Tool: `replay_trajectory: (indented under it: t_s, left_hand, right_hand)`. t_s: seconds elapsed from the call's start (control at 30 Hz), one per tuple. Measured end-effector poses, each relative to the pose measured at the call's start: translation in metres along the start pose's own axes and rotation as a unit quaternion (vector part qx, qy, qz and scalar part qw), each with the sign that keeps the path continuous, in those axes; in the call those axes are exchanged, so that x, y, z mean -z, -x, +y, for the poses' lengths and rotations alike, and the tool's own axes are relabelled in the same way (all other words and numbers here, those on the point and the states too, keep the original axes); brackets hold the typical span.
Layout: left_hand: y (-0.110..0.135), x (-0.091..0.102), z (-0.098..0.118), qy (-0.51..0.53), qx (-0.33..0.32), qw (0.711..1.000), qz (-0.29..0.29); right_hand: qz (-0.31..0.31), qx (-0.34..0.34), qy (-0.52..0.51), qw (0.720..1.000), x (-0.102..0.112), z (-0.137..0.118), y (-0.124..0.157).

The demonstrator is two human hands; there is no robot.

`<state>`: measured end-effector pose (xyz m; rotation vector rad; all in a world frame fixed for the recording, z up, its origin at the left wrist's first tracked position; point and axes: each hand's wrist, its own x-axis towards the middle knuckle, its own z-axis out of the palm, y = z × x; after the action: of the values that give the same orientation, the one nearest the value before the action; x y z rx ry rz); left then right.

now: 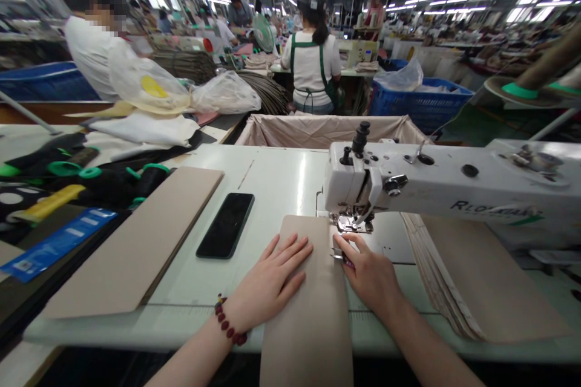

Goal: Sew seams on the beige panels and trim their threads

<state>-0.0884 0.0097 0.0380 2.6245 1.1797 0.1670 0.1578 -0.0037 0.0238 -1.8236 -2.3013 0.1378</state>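
Note:
A long beige fabric panel (308, 314) lies on the sewing machine table, its upper right edge beside the presser foot (354, 225). My left hand (276, 278) rests flat on the panel's left side, fingers stretched out. Just in front of the presser foot, my right hand (370, 275) is closed round thread snips (336, 255), whose metal blades point left over the panel's edge. The fingertips of this hand reach the panel's right edge; most of the snips' handle is hidden in the palm. Above stands the white sewing machine head (349, 181).
A black phone (226, 225) and a stack of beige panels (140, 242) lie to the left. More panels (481, 278) are piled under the machine arm. Thread spools (152, 181) crowd the far left. Behind the table sits a cloth-lined bin (318, 132); co-workers are beyond.

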Motion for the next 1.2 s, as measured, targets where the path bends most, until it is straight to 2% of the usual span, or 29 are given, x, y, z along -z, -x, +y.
replay_trajectory:
  t_s: [0.67, 0.9, 1.2]
  left_hand:
    - [0.0019, 0.0035, -0.0006, 0.026, -0.007, 1.000, 0.013]
    - [0.0018, 0.0020, -0.0011, 0.026, -0.021, 0.999, 0.035]
    - [0.0023, 0.0012, -0.0008, 0.018, -0.016, 0.999, 0.021]
  right_hand:
    - [0.000, 0.007, -0.017, 1.000, 0.0013, 0.0006, 0.0020]
    - [0.004, 0.009, -0.016, 1.000, 0.0025, -0.0004, 0.0030]
    - [0.007, 0.010, -0.034, 0.999, 0.0028, 0.0006, 0.0036]
